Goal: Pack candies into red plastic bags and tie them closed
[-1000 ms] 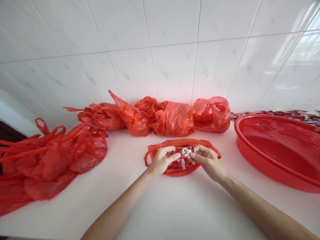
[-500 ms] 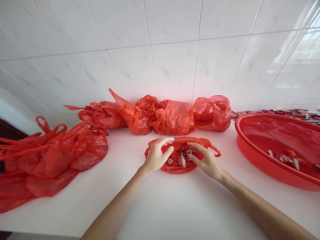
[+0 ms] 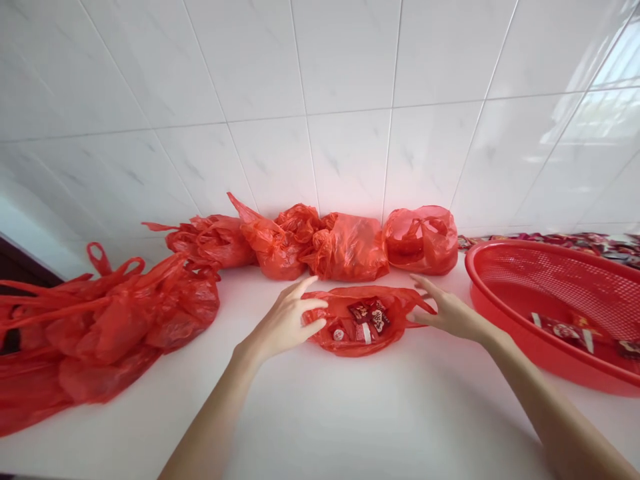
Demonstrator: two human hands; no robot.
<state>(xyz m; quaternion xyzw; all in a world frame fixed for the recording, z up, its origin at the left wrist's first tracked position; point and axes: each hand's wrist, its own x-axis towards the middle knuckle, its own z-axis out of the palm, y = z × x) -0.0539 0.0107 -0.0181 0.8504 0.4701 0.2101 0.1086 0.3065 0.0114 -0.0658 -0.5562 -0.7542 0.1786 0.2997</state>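
Note:
An open red plastic bag lies on the white table with its mouth facing up. Small wrapped snack packets in dark red, white and brown show inside it. At the bag's left rim is my left hand, fingers spread and close to the plastic. On the other side, my right hand has its fingers apart around the right handle loop; whether they touch it I cannot tell.
To the right stands a big red plastic basket holding a few packets. Filled red bags line the tiled wall, and a heap of red bags covers the left side. Colourful packets lie behind the basket.
Both hands have moved outward from over the bag's mouth to its left and right sides. The packets inside are now more exposed. The view has tilted up slightly.

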